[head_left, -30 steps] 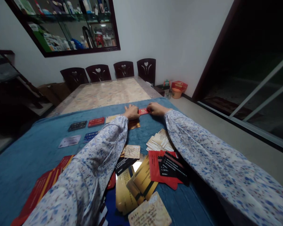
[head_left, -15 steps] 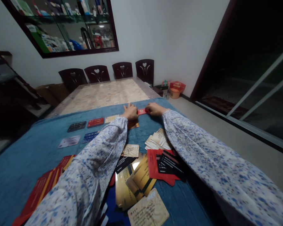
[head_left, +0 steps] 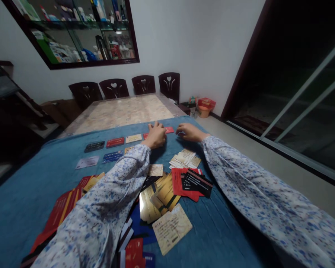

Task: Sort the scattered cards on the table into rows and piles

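My left hand [head_left: 156, 136] hovers over the far end of the blue cloth [head_left: 36, 178], fingers loosely spread and holding nothing. My right hand [head_left: 188, 132] is beside it, palm down, fingers apart and empty. A small red card [head_left: 170, 130] lies flat on the cloth between the two hands, touched by neither. It ends a row of single cards: a black card [head_left: 94, 146], a red card [head_left: 115, 142] and a beige card [head_left: 133, 138]. A second row below holds a pale card [head_left: 87, 162] and a blue card [head_left: 112, 156].
Loose piles lie nearer me: beige cards [head_left: 184, 159], red and black cards [head_left: 191, 182], gold cards [head_left: 159, 195], a fan of red cards [head_left: 64, 204]. Beyond the cloth is a marble tabletop [head_left: 123, 111] with dark chairs [head_left: 143, 84]. A glass door is at the right.
Both hands have let go of the small red card and drawn back toward me, the left one lifting. The view has tilted slightly, showing more of the near cards.
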